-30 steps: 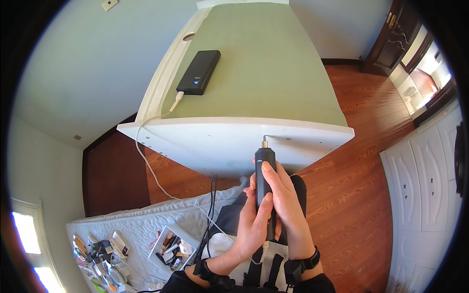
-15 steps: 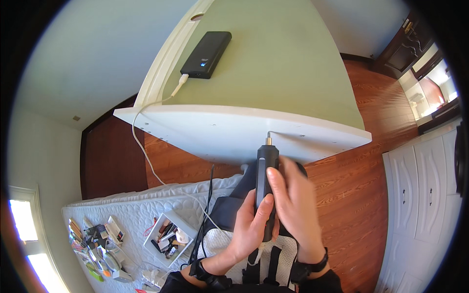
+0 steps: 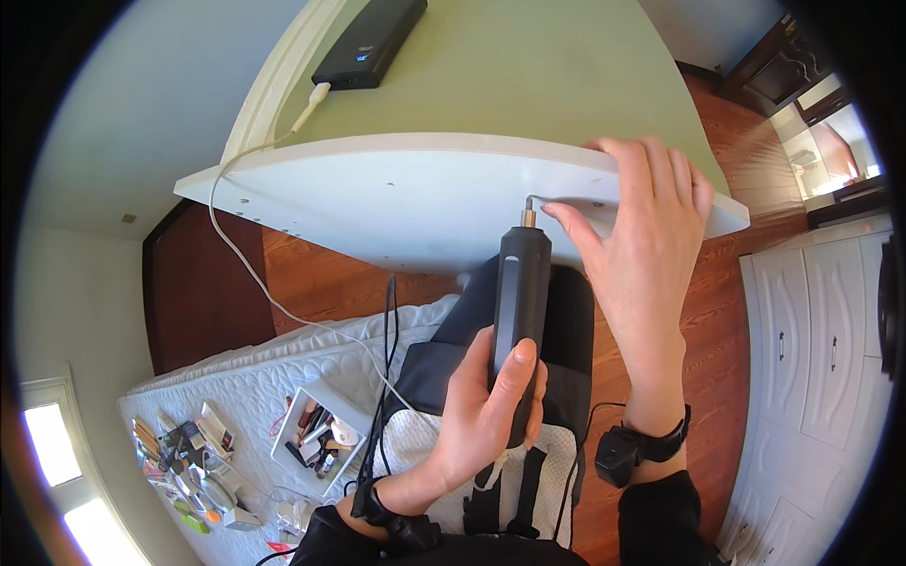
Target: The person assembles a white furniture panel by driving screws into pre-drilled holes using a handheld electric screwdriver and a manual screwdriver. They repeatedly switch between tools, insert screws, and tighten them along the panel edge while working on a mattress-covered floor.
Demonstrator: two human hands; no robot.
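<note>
My left hand [image 3: 486,401] is closed around the lower body of a black cordless screwdriver [image 3: 522,283]. The tool points away from me, its bit at the face of a white panel [image 3: 321,193]; I cannot tell whether the tip sits in a screw. My right hand [image 3: 651,222] grips the panel's upper edge to the right of the bit, fingers over the top and thumb on the front face near the tip. A few small holes or screws dot the panel. Behind it stretches a pale green surface [image 3: 538,80].
A black power bank [image 3: 373,42] lies on the green surface, its white cable [image 3: 250,259] trailing over the panel. At lower left, a quilted mattress [image 3: 255,373] carries a white bin [image 3: 354,415] of small items and a loose pile. White cabinets [image 3: 812,349] stand right.
My right hand has left the screwdriver and moved up and right onto the panel's edge. My left hand still holds the tool. The panel and power bank appear higher in view.
</note>
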